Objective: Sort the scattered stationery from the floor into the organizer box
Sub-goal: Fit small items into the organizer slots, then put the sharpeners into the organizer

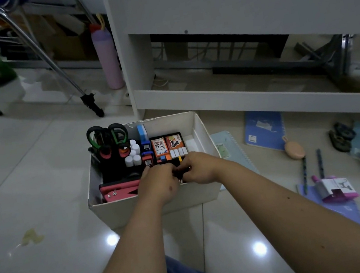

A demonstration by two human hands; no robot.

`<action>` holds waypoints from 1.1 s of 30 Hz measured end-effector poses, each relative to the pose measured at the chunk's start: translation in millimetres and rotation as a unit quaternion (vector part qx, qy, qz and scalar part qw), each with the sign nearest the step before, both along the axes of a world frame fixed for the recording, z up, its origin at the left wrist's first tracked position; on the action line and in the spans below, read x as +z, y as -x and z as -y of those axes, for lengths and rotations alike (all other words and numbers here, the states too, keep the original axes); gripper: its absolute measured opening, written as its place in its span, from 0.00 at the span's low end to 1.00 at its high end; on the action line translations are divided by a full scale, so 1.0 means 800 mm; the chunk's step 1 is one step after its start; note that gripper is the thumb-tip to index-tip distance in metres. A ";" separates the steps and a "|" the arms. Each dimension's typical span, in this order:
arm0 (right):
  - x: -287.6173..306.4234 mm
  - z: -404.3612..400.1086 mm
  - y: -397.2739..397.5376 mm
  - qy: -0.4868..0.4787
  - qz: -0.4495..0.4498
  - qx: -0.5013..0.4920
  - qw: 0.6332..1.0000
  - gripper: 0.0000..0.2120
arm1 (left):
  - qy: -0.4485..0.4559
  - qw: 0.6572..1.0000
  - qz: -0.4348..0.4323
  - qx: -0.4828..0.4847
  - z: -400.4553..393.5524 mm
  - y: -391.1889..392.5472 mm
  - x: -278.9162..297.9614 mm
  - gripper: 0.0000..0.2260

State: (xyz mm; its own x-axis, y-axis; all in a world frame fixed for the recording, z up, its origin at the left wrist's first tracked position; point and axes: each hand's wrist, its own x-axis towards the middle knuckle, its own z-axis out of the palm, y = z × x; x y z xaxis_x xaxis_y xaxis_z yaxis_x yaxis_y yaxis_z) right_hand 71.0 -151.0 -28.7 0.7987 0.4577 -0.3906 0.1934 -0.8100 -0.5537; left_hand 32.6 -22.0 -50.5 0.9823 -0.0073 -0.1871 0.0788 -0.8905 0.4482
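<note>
Two hands [160, 181] [200, 168] — small dark item [180, 171], unidentifiable

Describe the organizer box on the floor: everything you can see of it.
The organizer box is an open, lidless rectangular box of off-white card, standing upright on the glossy tiled floor in front of a white cabinet. Its rear rim has a small notch. Inside, black dividers hold scissors, white cylinders, an ink carton and a red tool. The left hand and right hand reach over its near wall, handling something small and dark.

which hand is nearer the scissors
Left. The left hand is in the box below and right of the scissors; the right hand lies farther right.
</note>
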 end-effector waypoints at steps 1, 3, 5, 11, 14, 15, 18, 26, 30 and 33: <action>-0.002 -0.002 0.000 0.012 0.004 0.006 1.000 0.12 | -0.002 1.000 -0.002 0.000 0.001 0.001 0.002 0.16; -0.003 -0.004 -0.001 0.026 0.013 0.017 0.999 0.12 | -0.001 1.000 -0.003 0.002 0.001 0.003 0.004 0.15; -0.003 -0.002 0.000 0.026 0.029 0.017 0.999 0.13 | -0.002 1.000 0.004 0.001 0.002 0.004 0.006 0.15; 0.002 0.013 0.015 -0.062 0.099 -0.067 0.991 0.14 | 0.011 0.997 0.071 0.001 0.007 0.011 0.018 0.18; 0.007 0.031 0.018 -0.112 0.123 -0.117 0.979 0.12 | 0.029 0.992 0.122 0.002 0.018 0.007 0.021 0.18; 0.010 0.039 0.018 -0.129 0.131 -0.136 0.973 0.11 | 0.034 0.990 0.138 -0.002 0.024 0.004 0.023 0.19; 0.024 0.070 0.019 -0.177 0.147 -0.203 0.952 0.10 | 0.063 0.978 0.192 -0.044 0.053 -0.003 0.032 0.18; 0.024 0.223 0.039 -0.193 0.174 -0.311 0.914 0.08 | 0.142 0.966 0.144 -0.158 0.218 0.001 0.039 0.20; 0.008 0.311 0.057 -0.205 0.171 -0.383 0.884 0.07 | 0.173 0.957 0.098 -0.212 0.312 0.006 0.030 0.22; -0.005 0.379 0.076 -0.198 0.165 -0.432 0.864 0.06 | 0.181 0.946 0.061 -0.261 0.382 0.010 0.020 0.23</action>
